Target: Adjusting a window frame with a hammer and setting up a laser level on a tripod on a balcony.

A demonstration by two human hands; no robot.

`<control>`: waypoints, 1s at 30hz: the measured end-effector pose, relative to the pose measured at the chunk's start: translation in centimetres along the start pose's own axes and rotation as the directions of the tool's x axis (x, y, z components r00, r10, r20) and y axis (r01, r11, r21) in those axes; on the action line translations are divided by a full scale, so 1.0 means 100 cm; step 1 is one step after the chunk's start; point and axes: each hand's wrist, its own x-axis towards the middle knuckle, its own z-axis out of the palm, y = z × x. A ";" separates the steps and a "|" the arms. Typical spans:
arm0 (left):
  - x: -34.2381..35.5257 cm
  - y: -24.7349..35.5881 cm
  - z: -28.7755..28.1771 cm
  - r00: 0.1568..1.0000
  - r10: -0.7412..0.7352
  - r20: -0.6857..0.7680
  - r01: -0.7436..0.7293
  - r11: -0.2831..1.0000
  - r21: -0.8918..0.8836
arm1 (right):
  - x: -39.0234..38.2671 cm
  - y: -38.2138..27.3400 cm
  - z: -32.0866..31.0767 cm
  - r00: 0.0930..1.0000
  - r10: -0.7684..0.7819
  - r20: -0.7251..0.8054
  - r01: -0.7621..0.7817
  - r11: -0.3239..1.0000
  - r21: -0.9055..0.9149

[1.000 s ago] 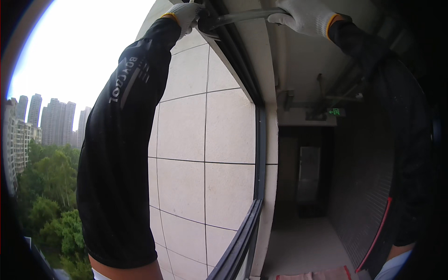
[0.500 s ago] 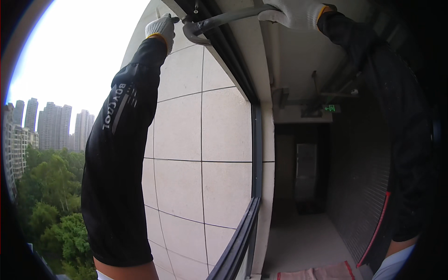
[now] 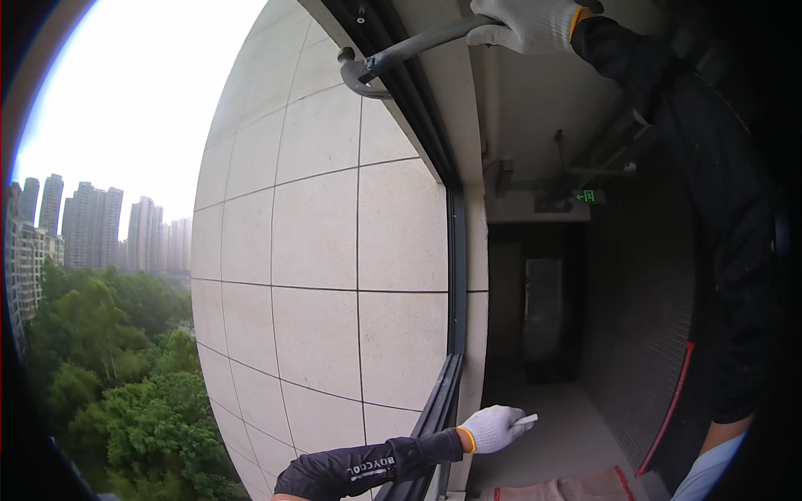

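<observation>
A claw hammer (image 3: pixel 426 40) with a grey handle reaches across the dark metal window frame (image 3: pixel 401 92) at the top of the view. My right hand (image 3: pixel 535 23), in a white knit glove, is closed round the handle. The curved claw lies against or just before the frame; contact is unclear. Low down, past the lower frame rail (image 3: pixel 430 409), is my left hand (image 3: pixel 494 428), gloved alike with its fingers closed. A small pale piece (image 3: pixel 526 420) sticks out from its fingers, too small to name.
Outside, a tiled light wall (image 3: pixel 322 225) adjoins the opening, with trees (image 3: pixel 109 367) and towers far below. Indoors, a pinkish mat (image 3: pixel 560 491) lies on the floor near a red-edged dark panel (image 3: pixel 668 409). A green lit sign (image 3: pixel 588 196) hangs overhead.
My left hand has dropped from beside the hammer head at the top to the lower middle, inside the opening. The right hand still holds the hammer, whose head sits slightly lower and further right.
</observation>
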 end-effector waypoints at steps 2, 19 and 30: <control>0.008 -0.003 0.052 0.996 0.076 0.054 -0.080 0.993 0.084 | 0.000 0.004 0.002 0.996 -0.083 -0.010 0.083 0.996 -0.020; 0.024 -0.062 0.162 0.972 -0.061 0.225 0.027 0.988 0.149 | -0.004 0.002 0.015 0.996 -0.090 -0.017 0.088 0.994 -0.065; 0.027 -0.067 0.164 0.955 -0.067 0.291 0.033 0.992 0.120 | 0.010 0.023 0.038 0.999 0.000 -0.053 0.002 0.999 0.039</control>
